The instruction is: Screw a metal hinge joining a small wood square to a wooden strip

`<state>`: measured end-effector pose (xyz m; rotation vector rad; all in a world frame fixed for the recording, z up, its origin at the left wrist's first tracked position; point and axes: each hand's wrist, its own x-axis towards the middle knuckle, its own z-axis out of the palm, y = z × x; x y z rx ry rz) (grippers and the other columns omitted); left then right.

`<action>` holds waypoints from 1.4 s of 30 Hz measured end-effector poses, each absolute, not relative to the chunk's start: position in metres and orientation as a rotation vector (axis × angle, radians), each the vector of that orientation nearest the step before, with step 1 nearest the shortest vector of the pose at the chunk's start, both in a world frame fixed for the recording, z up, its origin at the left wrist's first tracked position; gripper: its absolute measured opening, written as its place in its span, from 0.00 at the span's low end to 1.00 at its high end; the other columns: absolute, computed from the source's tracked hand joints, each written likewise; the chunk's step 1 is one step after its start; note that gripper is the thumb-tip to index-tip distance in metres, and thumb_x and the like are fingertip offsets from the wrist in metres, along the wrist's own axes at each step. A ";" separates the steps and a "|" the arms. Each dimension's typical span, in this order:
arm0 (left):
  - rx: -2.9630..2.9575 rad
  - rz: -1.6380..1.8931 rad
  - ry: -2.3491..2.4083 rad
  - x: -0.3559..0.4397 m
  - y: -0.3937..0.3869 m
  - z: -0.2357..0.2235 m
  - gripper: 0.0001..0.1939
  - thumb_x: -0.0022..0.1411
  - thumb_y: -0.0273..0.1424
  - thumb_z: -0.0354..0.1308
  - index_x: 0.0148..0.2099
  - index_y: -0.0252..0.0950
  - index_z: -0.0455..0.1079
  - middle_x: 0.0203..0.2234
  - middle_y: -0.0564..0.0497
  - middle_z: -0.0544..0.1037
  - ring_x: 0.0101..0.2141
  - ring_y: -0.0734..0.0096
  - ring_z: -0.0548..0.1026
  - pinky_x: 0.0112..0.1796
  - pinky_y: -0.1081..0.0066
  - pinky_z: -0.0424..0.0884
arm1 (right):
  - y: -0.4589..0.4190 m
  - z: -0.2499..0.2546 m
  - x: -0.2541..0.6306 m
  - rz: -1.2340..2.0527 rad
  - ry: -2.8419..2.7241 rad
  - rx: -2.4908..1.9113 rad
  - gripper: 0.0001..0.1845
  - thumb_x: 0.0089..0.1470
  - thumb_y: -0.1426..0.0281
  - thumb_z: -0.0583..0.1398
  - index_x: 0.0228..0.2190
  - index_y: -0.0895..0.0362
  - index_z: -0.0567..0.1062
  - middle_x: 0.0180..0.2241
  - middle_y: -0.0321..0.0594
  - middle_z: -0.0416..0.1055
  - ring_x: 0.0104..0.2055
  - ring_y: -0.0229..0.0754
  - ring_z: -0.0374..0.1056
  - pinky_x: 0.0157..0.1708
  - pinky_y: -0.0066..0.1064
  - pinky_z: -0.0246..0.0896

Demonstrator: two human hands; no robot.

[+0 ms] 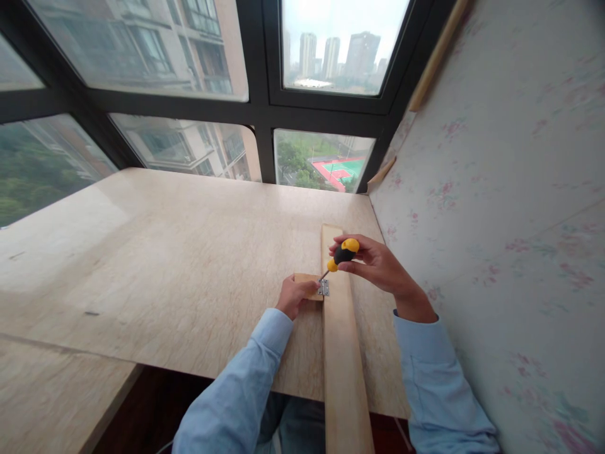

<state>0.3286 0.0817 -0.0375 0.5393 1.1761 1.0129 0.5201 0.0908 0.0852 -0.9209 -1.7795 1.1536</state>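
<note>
A yellow and black screwdriver (346,250) is gripped in my right hand (373,263), tilted with its shaft running down to the left. Its tip meets the left side of a small metal hinge (324,288). The hinge spans the joint between a long wooden board (340,353) and a short wooden block (307,277). My left hand (295,295) is closed on the short block, with the thumb beside the hinge. Whether a screw sits under the tip is too small to tell.
Beneath the board lies a beige stone-patterned sill (179,265), and the board overhangs its front edge. A floral-papered wall (496,189) rises close on the right. Dark-framed windows (326,116) stand behind. Another ledge (57,384) is at the lower left, beside a dark gap.
</note>
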 end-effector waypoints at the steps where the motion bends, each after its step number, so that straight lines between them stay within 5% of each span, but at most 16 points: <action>1: 0.535 1.015 1.177 0.329 0.082 -0.037 0.26 0.32 0.27 0.73 0.37 0.28 0.70 0.29 0.44 0.80 0.28 0.64 0.77 0.29 0.66 0.73 | 0.092 0.085 0.517 1.012 -1.790 -1.016 0.28 0.47 0.57 0.71 0.47 0.54 0.74 0.44 0.44 0.74 0.46 0.49 0.74 0.48 0.44 0.72; 4: 0.530 1.017 1.179 0.329 0.081 -0.037 0.25 0.32 0.27 0.72 0.37 0.28 0.70 0.29 0.44 0.80 0.28 0.64 0.77 0.29 0.66 0.73 | 0.097 0.078 0.509 0.673 -1.747 -1.219 0.35 0.41 0.51 0.73 0.46 0.55 0.72 0.41 0.44 0.72 0.40 0.48 0.71 0.44 0.44 0.72; 7: 0.527 1.012 1.186 0.329 0.082 -0.038 0.26 0.32 0.27 0.72 0.37 0.28 0.70 0.29 0.43 0.80 0.28 0.63 0.77 0.29 0.66 0.73 | 0.101 0.067 0.509 0.854 -1.694 -1.071 0.43 0.50 0.49 0.67 0.60 0.51 0.60 0.49 0.46 0.69 0.49 0.49 0.70 0.51 0.47 0.70; 10: 0.517 1.014 1.185 0.329 0.082 -0.038 0.26 0.31 0.26 0.73 0.36 0.28 0.70 0.29 0.43 0.80 0.28 0.63 0.77 0.29 0.66 0.74 | 0.099 0.067 0.515 1.167 -1.695 -0.769 0.43 0.58 0.58 0.65 0.66 0.42 0.48 0.63 0.45 0.60 0.65 0.48 0.59 0.62 0.50 0.59; 13: 0.515 1.011 1.181 0.329 0.083 -0.038 0.26 0.31 0.26 0.73 0.36 0.28 0.70 0.29 0.43 0.80 0.27 0.63 0.77 0.28 0.66 0.74 | 0.092 0.077 0.521 1.262 -1.735 -0.623 0.37 0.62 0.66 0.62 0.66 0.38 0.53 0.67 0.41 0.55 0.69 0.46 0.53 0.66 0.50 0.53; 18: 0.502 1.009 1.167 0.329 0.084 -0.037 0.26 0.30 0.26 0.73 0.36 0.29 0.70 0.29 0.44 0.80 0.27 0.63 0.77 0.29 0.65 0.74 | 0.090 0.086 0.519 1.013 -1.820 -0.829 0.27 0.54 0.63 0.68 0.55 0.48 0.71 0.46 0.41 0.72 0.48 0.46 0.71 0.49 0.41 0.70; 21: 0.493 1.009 1.179 0.329 0.084 -0.037 0.26 0.29 0.26 0.73 0.35 0.28 0.70 0.28 0.44 0.80 0.27 0.63 0.77 0.28 0.65 0.74 | 0.096 0.080 0.514 0.655 -1.800 -1.062 0.32 0.44 0.58 0.73 0.49 0.54 0.73 0.36 0.38 0.70 0.37 0.43 0.68 0.44 0.40 0.69; 23: 0.497 1.004 1.177 0.329 0.084 -0.038 0.26 0.30 0.26 0.74 0.35 0.28 0.70 0.28 0.43 0.80 0.27 0.63 0.77 0.28 0.65 0.74 | 0.098 0.074 0.511 0.594 -1.776 -1.093 0.37 0.46 0.55 0.71 0.54 0.54 0.69 0.37 0.39 0.68 0.37 0.43 0.67 0.45 0.42 0.69; 26: 0.502 0.999 1.156 0.328 0.084 -0.038 0.27 0.30 0.27 0.74 0.36 0.28 0.71 0.29 0.42 0.80 0.27 0.62 0.77 0.29 0.65 0.74 | 0.098 0.068 0.512 0.827 -1.805 -0.922 0.43 0.55 0.56 0.67 0.64 0.48 0.54 0.50 0.45 0.67 0.50 0.46 0.68 0.53 0.45 0.67; 28: 0.500 0.995 1.150 0.328 0.084 -0.038 0.27 0.30 0.27 0.74 0.36 0.27 0.71 0.30 0.42 0.80 0.28 0.61 0.78 0.29 0.65 0.74 | 0.095 0.069 0.515 1.023 -1.824 -0.768 0.46 0.58 0.61 0.65 0.67 0.42 0.45 0.61 0.46 0.59 0.63 0.48 0.60 0.60 0.48 0.62; 31: 0.495 0.987 1.156 0.328 0.084 -0.038 0.27 0.30 0.27 0.74 0.37 0.27 0.72 0.31 0.42 0.80 0.29 0.60 0.78 0.29 0.65 0.75 | 0.088 0.076 0.520 1.193 -1.827 -0.621 0.44 0.60 0.67 0.63 0.67 0.37 0.45 0.67 0.43 0.52 0.70 0.47 0.51 0.65 0.51 0.54; 37: 0.501 0.999 1.125 0.327 0.084 -0.037 0.25 0.31 0.26 0.75 0.36 0.27 0.72 0.30 0.43 0.80 0.28 0.62 0.78 0.29 0.65 0.75 | 0.086 0.087 0.517 1.137 -1.841 -0.833 0.32 0.57 0.64 0.66 0.60 0.47 0.62 0.49 0.43 0.73 0.52 0.46 0.72 0.53 0.45 0.69; 40: 0.497 1.004 1.128 0.328 0.084 -0.038 0.25 0.31 0.26 0.75 0.36 0.27 0.72 0.29 0.43 0.80 0.27 0.63 0.77 0.29 0.65 0.75 | 0.090 0.084 0.509 0.827 -1.757 -1.083 0.27 0.46 0.59 0.72 0.44 0.53 0.70 0.37 0.40 0.76 0.40 0.45 0.74 0.44 0.41 0.72; 42: 0.499 1.008 1.140 0.328 0.083 -0.038 0.25 0.31 0.26 0.74 0.36 0.27 0.72 0.29 0.43 0.80 0.27 0.63 0.77 0.29 0.65 0.75 | 0.093 0.081 0.508 0.769 -1.723 -1.111 0.26 0.46 0.55 0.72 0.40 0.54 0.69 0.37 0.40 0.74 0.39 0.45 0.73 0.42 0.41 0.73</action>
